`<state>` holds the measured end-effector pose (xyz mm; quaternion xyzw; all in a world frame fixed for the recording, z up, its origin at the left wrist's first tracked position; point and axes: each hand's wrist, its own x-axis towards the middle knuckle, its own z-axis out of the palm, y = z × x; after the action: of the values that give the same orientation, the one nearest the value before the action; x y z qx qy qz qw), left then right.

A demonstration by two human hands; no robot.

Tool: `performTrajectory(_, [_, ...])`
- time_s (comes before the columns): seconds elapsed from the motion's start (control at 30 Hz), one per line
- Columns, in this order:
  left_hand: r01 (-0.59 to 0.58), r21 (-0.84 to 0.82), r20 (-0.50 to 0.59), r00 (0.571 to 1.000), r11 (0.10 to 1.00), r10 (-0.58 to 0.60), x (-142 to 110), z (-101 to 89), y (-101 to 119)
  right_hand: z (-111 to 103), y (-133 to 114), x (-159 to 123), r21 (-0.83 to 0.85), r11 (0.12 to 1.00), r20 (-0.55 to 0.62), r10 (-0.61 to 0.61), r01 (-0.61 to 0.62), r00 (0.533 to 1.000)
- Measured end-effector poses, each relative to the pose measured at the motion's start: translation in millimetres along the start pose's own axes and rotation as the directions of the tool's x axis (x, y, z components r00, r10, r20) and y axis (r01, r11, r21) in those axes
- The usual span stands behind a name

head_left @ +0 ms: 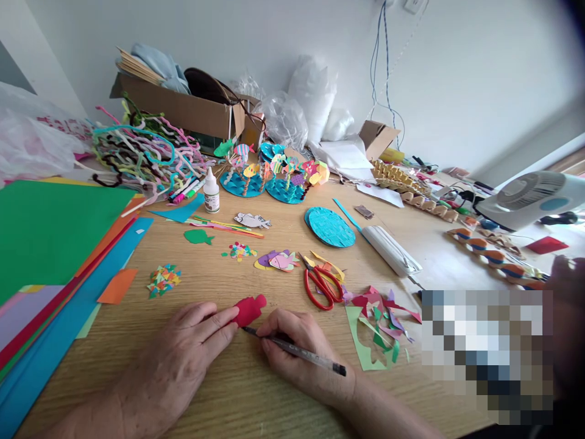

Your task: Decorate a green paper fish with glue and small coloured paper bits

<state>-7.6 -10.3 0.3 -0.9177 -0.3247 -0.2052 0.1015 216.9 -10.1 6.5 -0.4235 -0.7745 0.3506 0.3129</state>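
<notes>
A small red paper cutout (248, 310), fish-like in outline, lies flat on the wooden table. My left hand (183, 347) rests on the table with its fingers stretched out, the fingertips pressing on the cutout's left end. In my right hand (297, 353) is a pen (304, 352) with a clear barrel and a dark end, gripped between thumb and fingers. Its tip is at the cutout's lower edge. Beyond my hands lie red-handled scissors (320, 283), pink and purple paper fish (281, 261), a green paper fish (198, 236) and a heap of paper bits (164, 280).
Coloured paper sheets (55, 238) are stacked at the left. A glue bottle (211, 194), blue discs (331, 227) and a white pencil case (392, 250) stand farther back. Paper scraps (379, 329) lie to the right. A fan (534, 198) and another person's blurred area are at far right.
</notes>
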Motion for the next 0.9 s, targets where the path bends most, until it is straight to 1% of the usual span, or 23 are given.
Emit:
performTrajectory(0.13, [0.013, 0.021, 0.044, 0.999, 1.0, -0.014, -1.9, 0.6, 1.0, -0.1, 0.0, -0.6, -0.014, 1.0, -0.004, -0.009, 0.009, 1.0])
performTrajectory(0.3, [0.007, 0.054, 0.037, 0.999, 0.998, -0.009, -1.6, 0.0, 1.7, 0.9, 0.4, -1.8, -0.015, 1.0, -0.001, -0.001, 0.001, 1.0])
performTrajectory(0.43, [-0.001, 0.028, 0.043, 0.999, 1.0, 0.0, -3.0, -0.8, 1.4, 1.1, 0.1, -2.0, -0.022, 1.0, -0.019, -0.001, 0.001, 1.0])
performTrajectory(0.7, [0.058, -0.081, 0.125, 0.991, 0.995, -0.048, -8.7, 1.1, -0.7, -0.2, -2.9, -1.7, -0.037, 0.999, -0.033, 0.036, -0.037, 0.999])
performTrajectory(0.8, [0.064, -0.091, 0.117, 0.992, 0.994, -0.053, -8.8, 2.0, -1.1, -1.3, -4.4, -1.3, -0.051, 0.996, -0.026, 0.067, -0.068, 0.997])
performTrajectory(0.9, [0.034, -0.044, 0.075, 0.997, 0.998, -0.031, -7.5, 2.2, -1.1, -2.2, -4.4, -1.7, -0.067, 0.994, -0.038, 0.085, -0.088, 0.996])
